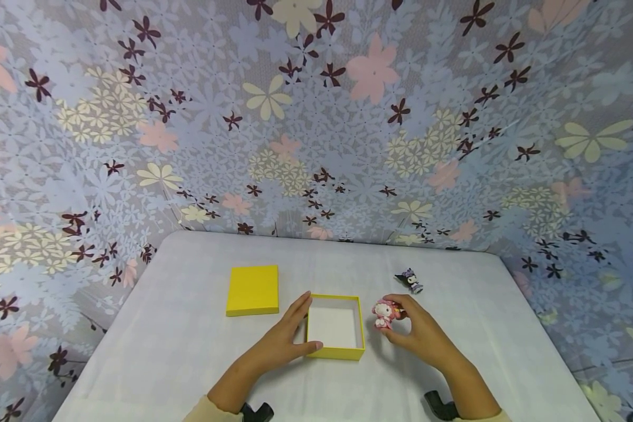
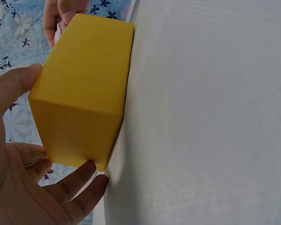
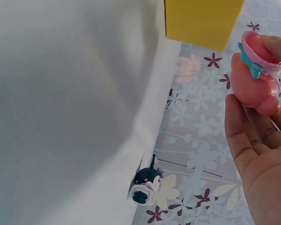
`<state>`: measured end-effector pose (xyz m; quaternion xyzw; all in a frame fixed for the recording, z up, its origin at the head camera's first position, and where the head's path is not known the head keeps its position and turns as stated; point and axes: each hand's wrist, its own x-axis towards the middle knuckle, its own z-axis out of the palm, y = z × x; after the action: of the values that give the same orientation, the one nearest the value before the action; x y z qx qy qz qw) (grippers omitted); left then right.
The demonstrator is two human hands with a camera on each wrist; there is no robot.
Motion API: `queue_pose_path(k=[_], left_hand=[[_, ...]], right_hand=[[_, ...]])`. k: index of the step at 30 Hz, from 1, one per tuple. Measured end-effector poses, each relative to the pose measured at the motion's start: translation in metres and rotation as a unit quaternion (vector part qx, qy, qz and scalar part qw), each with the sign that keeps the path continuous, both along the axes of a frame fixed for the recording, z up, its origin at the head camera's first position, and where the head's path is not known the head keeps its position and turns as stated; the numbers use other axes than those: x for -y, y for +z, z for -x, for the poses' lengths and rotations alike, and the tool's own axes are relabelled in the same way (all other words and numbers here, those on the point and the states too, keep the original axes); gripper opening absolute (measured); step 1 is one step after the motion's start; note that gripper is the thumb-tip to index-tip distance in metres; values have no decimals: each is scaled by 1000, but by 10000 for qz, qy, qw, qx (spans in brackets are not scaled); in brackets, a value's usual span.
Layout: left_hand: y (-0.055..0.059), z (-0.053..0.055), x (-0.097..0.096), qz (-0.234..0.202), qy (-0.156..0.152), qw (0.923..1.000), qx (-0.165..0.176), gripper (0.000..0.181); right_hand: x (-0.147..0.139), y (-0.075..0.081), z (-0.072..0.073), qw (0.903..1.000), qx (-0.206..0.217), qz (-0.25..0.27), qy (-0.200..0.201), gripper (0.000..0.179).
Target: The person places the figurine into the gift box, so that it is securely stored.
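In the head view a yellow box (image 1: 335, 354) with a white inside stands open on the table. My left hand (image 1: 282, 346) steadies it at its left side, thumb at the front rim and fingertips at the far left corner. The left wrist view shows the box's yellow walls (image 2: 84, 65) close to the fingers of the left hand (image 2: 42, 178). Just right of the box, my right hand (image 1: 419, 331) grips a small pink-and-white figurine (image 1: 384, 313) above the table. Its pink back with a teal bow (image 3: 255, 86) shows in the right wrist view between thumb and fingers.
A yellow lid (image 1: 253, 288) lies to the left behind the box. Toward the back right lies a small black-and-purple figurine (image 1: 411, 281). The table's white cover (image 1: 153, 346) meets a flowered cloth backdrop (image 1: 316, 146) at the rear.
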<state>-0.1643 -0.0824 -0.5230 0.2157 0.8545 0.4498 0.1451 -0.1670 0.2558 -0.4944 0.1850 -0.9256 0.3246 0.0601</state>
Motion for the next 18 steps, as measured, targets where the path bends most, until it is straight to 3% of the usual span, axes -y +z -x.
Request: queue_pose_path(k=[18], left_hand=[[-1,1,1,67,-2,10000,-39,99]], right_hand=[[19,17,-1,9965,494,616,288,66]])
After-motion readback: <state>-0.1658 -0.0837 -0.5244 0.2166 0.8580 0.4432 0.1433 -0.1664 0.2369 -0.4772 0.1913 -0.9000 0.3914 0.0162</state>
